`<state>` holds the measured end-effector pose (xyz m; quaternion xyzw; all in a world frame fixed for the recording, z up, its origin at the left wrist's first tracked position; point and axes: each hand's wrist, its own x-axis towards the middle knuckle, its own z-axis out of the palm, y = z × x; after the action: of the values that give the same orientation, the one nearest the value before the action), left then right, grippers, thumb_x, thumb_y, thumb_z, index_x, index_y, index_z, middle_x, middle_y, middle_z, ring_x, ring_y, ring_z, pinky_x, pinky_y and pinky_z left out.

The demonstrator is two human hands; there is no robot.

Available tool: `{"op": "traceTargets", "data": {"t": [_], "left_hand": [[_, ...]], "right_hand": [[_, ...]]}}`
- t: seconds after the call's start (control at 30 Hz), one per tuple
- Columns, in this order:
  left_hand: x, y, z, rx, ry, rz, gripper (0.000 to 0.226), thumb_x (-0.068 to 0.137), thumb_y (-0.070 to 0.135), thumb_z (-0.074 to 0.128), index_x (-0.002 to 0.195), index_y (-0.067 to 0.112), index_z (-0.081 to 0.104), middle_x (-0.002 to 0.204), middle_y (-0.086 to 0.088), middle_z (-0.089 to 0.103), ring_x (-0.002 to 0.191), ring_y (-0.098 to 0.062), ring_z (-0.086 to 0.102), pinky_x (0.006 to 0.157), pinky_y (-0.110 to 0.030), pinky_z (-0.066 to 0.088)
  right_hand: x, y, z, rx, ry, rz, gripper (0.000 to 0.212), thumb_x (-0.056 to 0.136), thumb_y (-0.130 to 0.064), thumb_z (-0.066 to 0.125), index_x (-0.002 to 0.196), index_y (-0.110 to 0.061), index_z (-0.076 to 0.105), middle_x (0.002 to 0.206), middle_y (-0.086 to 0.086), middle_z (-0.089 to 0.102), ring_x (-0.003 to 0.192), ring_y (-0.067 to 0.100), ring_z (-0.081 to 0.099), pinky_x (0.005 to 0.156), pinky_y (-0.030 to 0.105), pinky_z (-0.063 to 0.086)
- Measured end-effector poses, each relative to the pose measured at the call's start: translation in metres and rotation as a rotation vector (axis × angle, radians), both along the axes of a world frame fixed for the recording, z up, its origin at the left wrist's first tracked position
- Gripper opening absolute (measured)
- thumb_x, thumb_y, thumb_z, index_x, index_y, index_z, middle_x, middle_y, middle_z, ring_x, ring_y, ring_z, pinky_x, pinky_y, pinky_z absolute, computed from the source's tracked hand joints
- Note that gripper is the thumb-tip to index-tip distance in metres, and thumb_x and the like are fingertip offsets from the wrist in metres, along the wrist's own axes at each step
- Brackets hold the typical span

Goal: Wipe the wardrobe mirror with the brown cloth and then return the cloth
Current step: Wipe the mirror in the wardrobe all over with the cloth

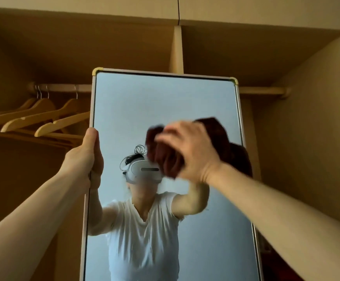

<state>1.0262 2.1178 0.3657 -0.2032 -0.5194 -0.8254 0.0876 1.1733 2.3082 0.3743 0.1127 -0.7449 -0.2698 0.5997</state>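
WIPING UNDER WAY: The fingers (166,136) of the right hand (187,151) are curled round a bunched, dark brown cloth (215,132) and hold it against the glass of a tall, rectangular wardrobe mirror (144,102) with a pale metal frame. Hand and cloth are blurred, so how each finger lies cannot be made out. The brown cloth sits in the upper half of the glass, nearer the right edge than the left and below the top corners.

The left hand (88,157) is closed round the left edge of the frame at about the same height, apparently steadying the mirror. The glass reflects a person in a white T-shirt and a white headset, both arms raised.

Behind the mirror stands an open beige wardrobe (307,118). Light wooden coat hangers (43,116) hang from its rail (63,88), left of the mirror's top-left corner.

The task appears to be in its first part, with the cloth in hand and on the glass. The glass shows no smears or streaks, so which areas are already wiped cannot be judged. Any unwiped glass is left to do, and then the cloth must be returned. The place it belongs is out of view.
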Motion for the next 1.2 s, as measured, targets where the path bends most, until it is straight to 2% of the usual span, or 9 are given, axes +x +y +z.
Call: {"op": "traceTargets", "data": {"t": [0.1,0.2,0.4,0.53,0.67,0.9,1.0,1.1,1.2], "left_hand": [[-0.004,-0.003,0.0,-0.002,-0.018,-0.037,0.056,0.076,0.07,0.057,0.081,0.014,0.064,0.069,0.0,0.066,0.069,-0.013,0.065,0.087,-0.032,0.05],[-0.005,-0.003,0.0,0.029,-0.019,-0.038,0.054,0.077,0.068,0.058,0.077,0.015,0.063,0.066,0.0,0.065,0.067,-0.013,0.064,0.076,-0.027,0.051],[0.001,0.001,-0.001,0.094,-0.029,-0.005,0.05,0.08,0.067,0.056,0.074,0.017,0.059,0.046,0.007,0.062,0.039,-0.003,0.059,0.041,-0.01,0.044],[0.002,0.0,-0.001,0.08,-0.009,0.005,0.05,0.08,0.066,0.055,0.068,0.018,0.057,0.04,0.009,0.058,0.036,-0.004,0.057,0.039,-0.011,0.043],[0.001,0.0,-0.002,0.018,0.025,0.048,0.053,0.082,0.066,0.053,0.07,0.015,0.06,0.063,-0.002,0.065,0.065,-0.018,0.061,0.068,-0.029,0.049],[0.014,-0.003,-0.001,-0.019,0.015,-0.023,0.05,0.087,0.061,0.049,0.077,0.014,0.062,0.05,0.007,0.065,0.049,-0.01,0.062,0.042,-0.016,0.043],[0.017,-0.004,-0.002,-0.007,0.012,-0.078,0.049,0.087,0.06,0.05,0.078,0.013,0.064,0.063,0.0,0.06,0.069,-0.019,0.052,0.052,-0.025,0.038],[0.015,-0.005,-0.001,-0.017,0.026,-0.055,0.049,0.089,0.06,0.047,0.076,0.015,0.062,0.053,0.005,0.062,0.06,-0.015,0.053,0.046,-0.019,0.039],[0.014,-0.004,-0.001,-0.071,0.042,-0.01,0.047,0.089,0.061,0.045,0.073,0.019,0.057,0.044,0.008,0.058,0.05,-0.008,0.049,0.039,-0.013,0.037]], "right_hand": [[0.009,0.016,0.063,-0.343,0.218,-0.075,0.055,0.067,-0.03,0.061,0.122,-0.025,0.057,0.121,0.005,0.051,0.114,0.03,0.045,0.096,0.039,0.032],[0.001,0.006,0.061,-0.513,0.34,-0.083,0.054,0.066,-0.03,0.058,0.12,-0.025,0.054,0.121,0.003,0.049,0.114,0.028,0.043,0.096,0.04,0.029],[-0.009,-0.008,-0.017,0.063,0.009,0.029,0.058,0.061,-0.044,0.067,0.113,-0.02,0.064,0.115,0.007,0.059,0.108,0.03,0.053,0.094,0.045,0.036],[0.0,0.001,0.038,-0.256,0.218,-0.064,0.052,0.065,-0.033,0.062,0.116,-0.022,0.061,0.119,0.008,0.055,0.112,0.033,0.05,0.094,0.043,0.034],[-0.014,-0.017,0.043,-0.478,0.366,-0.103,0.051,0.067,-0.034,0.055,0.117,-0.023,0.055,0.119,0.008,0.05,0.112,0.032,0.044,0.095,0.043,0.03],[-0.018,-0.017,0.0,0.263,-0.096,-0.037,0.058,0.064,-0.047,0.061,0.114,-0.019,0.066,0.117,0.01,0.06,0.107,0.033,0.056,0.094,0.046,0.038],[-0.013,-0.007,0.041,-0.019,0.085,-0.057,0.055,0.065,-0.042,0.056,0.115,-0.019,0.062,0.118,0.012,0.057,0.109,0.038,0.053,0.092,0.05,0.039],[-0.018,-0.017,0.057,-0.287,0.299,-0.098,0.052,0.068,-0.037,0.047,0.116,-0.02,0.057,0.12,0.011,0.052,0.113,0.036,0.046,0.095,0.046,0.034],[-0.021,-0.025,0.025,-0.151,0.164,-0.034,0.056,0.063,-0.037,0.055,0.116,-0.018,0.06,0.119,0.013,0.054,0.112,0.037,0.048,0.093,0.046,0.032]]}}
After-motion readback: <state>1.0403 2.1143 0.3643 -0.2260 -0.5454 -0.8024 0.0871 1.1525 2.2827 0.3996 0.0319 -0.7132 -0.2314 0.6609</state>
